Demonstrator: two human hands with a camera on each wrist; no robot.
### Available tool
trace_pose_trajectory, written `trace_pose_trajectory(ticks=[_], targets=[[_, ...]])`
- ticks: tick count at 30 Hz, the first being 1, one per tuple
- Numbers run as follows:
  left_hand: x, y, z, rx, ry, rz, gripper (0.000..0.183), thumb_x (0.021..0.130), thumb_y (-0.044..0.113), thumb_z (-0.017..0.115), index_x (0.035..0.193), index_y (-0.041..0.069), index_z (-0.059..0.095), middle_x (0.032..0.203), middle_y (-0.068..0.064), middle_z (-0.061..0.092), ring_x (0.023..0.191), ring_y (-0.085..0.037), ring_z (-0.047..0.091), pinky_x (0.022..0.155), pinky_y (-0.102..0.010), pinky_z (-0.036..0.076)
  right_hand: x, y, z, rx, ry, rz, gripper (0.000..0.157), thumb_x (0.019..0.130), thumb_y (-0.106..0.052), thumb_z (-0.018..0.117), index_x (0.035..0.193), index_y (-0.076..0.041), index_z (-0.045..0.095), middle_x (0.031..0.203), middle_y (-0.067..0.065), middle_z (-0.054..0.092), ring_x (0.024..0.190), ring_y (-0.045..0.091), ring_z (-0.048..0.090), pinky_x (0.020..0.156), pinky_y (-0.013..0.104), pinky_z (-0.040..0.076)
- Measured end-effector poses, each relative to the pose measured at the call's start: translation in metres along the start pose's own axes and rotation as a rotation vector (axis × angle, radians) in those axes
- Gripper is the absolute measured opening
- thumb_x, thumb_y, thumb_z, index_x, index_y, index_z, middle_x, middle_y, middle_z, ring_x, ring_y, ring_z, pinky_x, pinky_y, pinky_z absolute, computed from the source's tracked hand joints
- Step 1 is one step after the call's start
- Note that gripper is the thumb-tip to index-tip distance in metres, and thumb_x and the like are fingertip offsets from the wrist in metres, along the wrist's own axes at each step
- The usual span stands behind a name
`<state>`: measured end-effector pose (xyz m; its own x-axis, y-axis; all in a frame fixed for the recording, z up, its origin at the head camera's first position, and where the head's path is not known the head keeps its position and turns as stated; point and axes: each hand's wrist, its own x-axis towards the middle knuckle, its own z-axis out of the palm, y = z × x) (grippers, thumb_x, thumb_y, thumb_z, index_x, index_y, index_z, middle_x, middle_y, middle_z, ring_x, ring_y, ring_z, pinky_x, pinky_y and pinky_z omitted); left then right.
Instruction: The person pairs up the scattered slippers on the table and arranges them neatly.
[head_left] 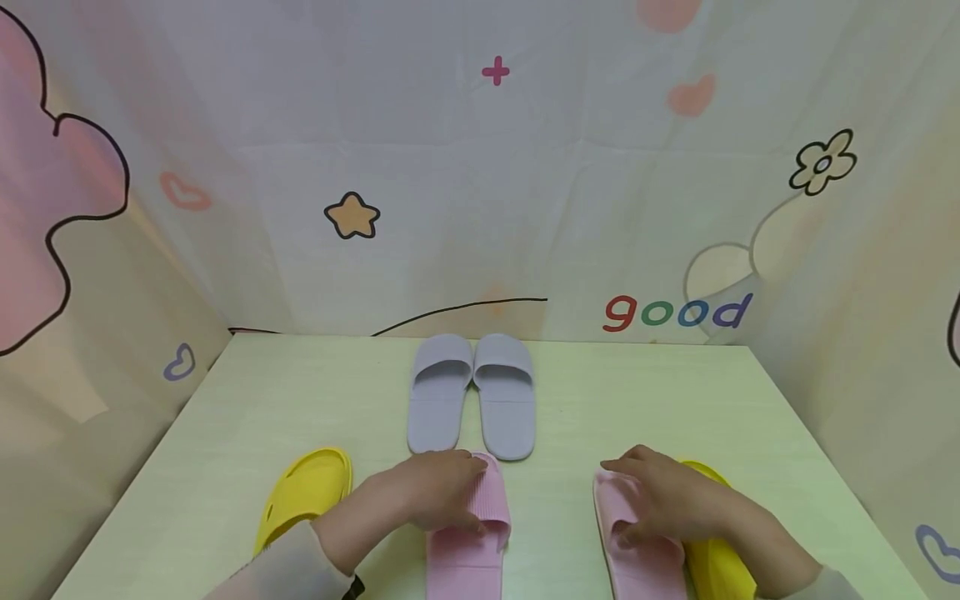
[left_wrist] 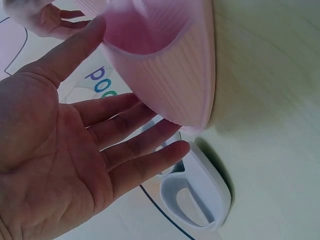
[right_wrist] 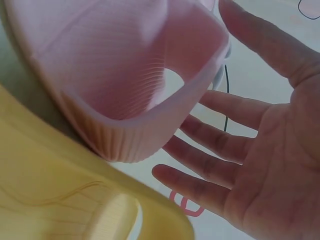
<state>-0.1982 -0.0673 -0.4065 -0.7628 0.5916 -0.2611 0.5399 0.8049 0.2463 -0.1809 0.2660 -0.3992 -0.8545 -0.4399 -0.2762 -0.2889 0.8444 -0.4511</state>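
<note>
Two pink slippers with ribbed straps lie on the table, toes pointing away from me. My left hand [head_left: 442, 493] is over the strap of the left pink slipper [head_left: 465, 571]. In the left wrist view its fingers are nearly straight, with fingertips at the strap [left_wrist: 175, 85]. My right hand [head_left: 671, 500] hovers over the right pink slipper [head_left: 651, 575]. The right wrist view has that hand's fingers spread loosely beside the ribbed strap [right_wrist: 135, 140]; whether they touch it I cannot tell. Part of each strap is hidden by a hand in the head view.
A pair of grey slippers, left [head_left: 437, 423] and right [head_left: 508, 427], stands at the table's back edge. One yellow clog [head_left: 311, 483] lies left of my left forearm. Another yellow clog [head_left: 720, 571] sits partly under my right forearm. Printed curtains [head_left: 465, 192] enclose the table.
</note>
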Motion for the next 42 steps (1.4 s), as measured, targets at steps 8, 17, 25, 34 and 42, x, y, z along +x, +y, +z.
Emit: trace_pose_trajectory(ticks=[8,17,25,34,42], targets=[[0.000,-0.001,0.003,0.016,0.037,0.039,0.055,0.079,0.049,0.087,0.116,0.012,0.068,0.103,0.002,0.065,0.092,-0.014,0.062,0.091,-0.037,0.056,0.000,0.007,0.005,-0.007,-0.022,0.049,0.076,0.077,-0.040,0.090,0.143,-0.015,0.062,0.122,0.002,0.061,0.092,0.015,0.056,0.080,0.030,0.054],[0.002,0.001,0.005,0.013,0.065,0.070,0.057,0.077,0.049,0.088,0.117,0.013,0.069,0.102,0.004,0.065,0.090,-0.011,0.061,0.089,-0.034,0.055,0.001,0.008,0.008,0.065,-0.012,0.119,0.069,0.082,-0.027,0.087,0.145,-0.019,0.061,0.123,0.002,0.061,0.086,0.017,0.055,0.061,0.026,0.044],[0.004,0.007,0.007,0.019,0.073,0.083,0.055,0.078,0.052,0.087,0.114,0.014,0.068,0.104,0.006,0.065,0.091,-0.009,0.060,0.087,-0.030,0.054,0.001,0.008,0.009,0.077,-0.013,0.137,0.069,0.080,-0.026,0.088,0.144,-0.018,0.062,0.123,0.002,0.061,0.087,0.017,0.055,0.061,0.026,0.044],[0.010,0.017,0.009,0.033,0.096,0.117,0.052,0.078,0.054,0.086,0.110,0.017,0.067,0.099,0.008,0.063,0.088,-0.007,0.059,0.083,-0.027,0.054,0.000,0.008,0.010,0.082,-0.006,0.133,0.069,0.080,-0.020,0.087,0.144,-0.017,0.062,0.124,0.001,0.061,0.085,0.017,0.054,0.061,0.026,0.044],[0.019,0.031,0.010,0.092,0.093,0.107,0.052,0.080,0.056,0.084,0.109,0.017,0.067,0.098,0.008,0.062,0.084,-0.008,0.060,0.081,-0.027,0.055,0.000,0.006,0.008,0.051,0.004,0.127,0.070,0.078,-0.022,0.089,0.143,-0.016,0.063,0.122,-0.002,0.061,0.089,0.016,0.054,0.067,0.026,0.044]])
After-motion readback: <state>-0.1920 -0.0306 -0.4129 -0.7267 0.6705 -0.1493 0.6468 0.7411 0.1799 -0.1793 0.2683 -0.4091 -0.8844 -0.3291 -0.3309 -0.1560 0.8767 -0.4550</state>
